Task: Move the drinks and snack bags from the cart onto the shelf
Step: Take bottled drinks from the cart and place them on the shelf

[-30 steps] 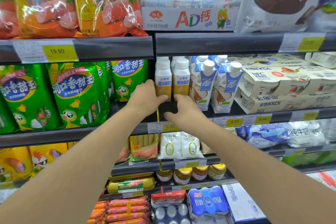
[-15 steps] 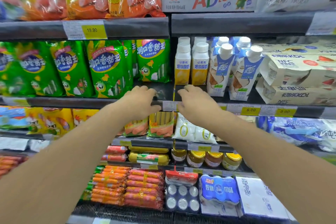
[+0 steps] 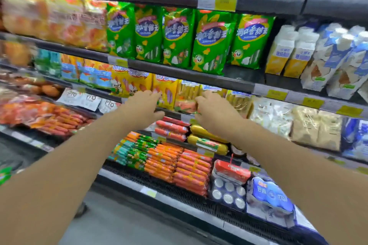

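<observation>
Both my arms reach out in front of a stocked store shelf (image 3: pixel 235 83). My left hand (image 3: pixel 145 105) hovers with relaxed fingers and holds nothing, level with the yellow sausage packs (image 3: pixel 165 89). My right hand (image 3: pixel 213 111) is beside it, fingers loosely curled, also holding nothing. White and yellow drink bottles (image 3: pixel 286 53) and blue-white cartons (image 3: pixel 334 61) stand on the shelf at the upper right. Green snack bags (image 3: pixel 211 42) fill the same shelf to their left. No cart appears in the frame.
Orange snack bags (image 3: pixel 49 20) sit at the upper left. Red and orange sausage sticks (image 3: pixel 179 163) lie stacked low in the middle, a can pack (image 3: pixel 229 193) and a blue multipack (image 3: pixel 270 195) at lower right. Grey floor (image 3: pixel 123 223) runs below.
Both hands have drawn back from the drink bottles and dropped lower. The view has swung left, so the bottles now sit at the far right.
</observation>
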{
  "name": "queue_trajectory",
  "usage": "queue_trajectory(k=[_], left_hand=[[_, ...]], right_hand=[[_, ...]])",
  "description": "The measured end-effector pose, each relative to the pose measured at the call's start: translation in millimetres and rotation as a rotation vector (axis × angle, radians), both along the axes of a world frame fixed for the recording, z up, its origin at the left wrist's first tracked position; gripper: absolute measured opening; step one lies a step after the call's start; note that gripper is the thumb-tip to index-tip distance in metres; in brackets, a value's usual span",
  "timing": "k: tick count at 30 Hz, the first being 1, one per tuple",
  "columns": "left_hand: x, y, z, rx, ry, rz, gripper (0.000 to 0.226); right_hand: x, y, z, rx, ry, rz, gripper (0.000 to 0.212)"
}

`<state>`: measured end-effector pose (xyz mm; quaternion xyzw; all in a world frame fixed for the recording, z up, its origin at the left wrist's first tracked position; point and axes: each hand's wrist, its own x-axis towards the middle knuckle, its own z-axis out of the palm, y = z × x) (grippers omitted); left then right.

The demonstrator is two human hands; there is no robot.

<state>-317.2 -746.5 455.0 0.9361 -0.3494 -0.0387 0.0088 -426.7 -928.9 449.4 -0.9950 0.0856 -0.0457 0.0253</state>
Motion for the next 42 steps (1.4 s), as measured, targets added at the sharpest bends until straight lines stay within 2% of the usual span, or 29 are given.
queue_trajectory(k=[5,12,16,18,21,26,30,38,42], left_hand=[[2.1,181.6,-35.2,0.098,0.079,0.235,0.063],[-25.7,378.7,-55.3,0.089,0.172,0.563,0.056],[-25.6,465.2,-85.4,0.085,0.179,0.748,0.070],[-33.9,492.8,-88.0,0.077,0.238,0.846,0.054],[-32.2,526.5,-96.5,0.045,0.280,0.948,0.034],[5.2,576.1,-117.8,-0.006,0.288,1.038,0.048],[46.0,596.4,-124.6,-0.021,0.315,1.089,0.049],[117.2,637.2,-156.4,-0.079,0.361,1.160,0.045],[155.6,670.2,-178.5,-0.086,0.382,1.148,0.047]], right_hand=[[32.9,134.4,-30.6,-0.014,0.072,0.184,0.044],[72.5,309.1,-63.3,-0.034,0.173,0.456,0.029],[96.8,386.5,-81.4,-0.032,0.164,0.632,0.035],[111.3,421.5,-90.9,-0.010,0.199,0.712,0.040],[141.3,468.6,-106.5,-0.002,0.223,0.800,0.033],[211.7,531.2,-130.1,-0.016,0.244,0.904,0.033],[272.6,566.5,-139.4,0.049,0.310,0.929,0.036],[367.7,634.2,-178.1,-0.059,0.374,1.029,0.020],[400.7,673.6,-203.6,-0.086,0.414,1.032,0.025]])
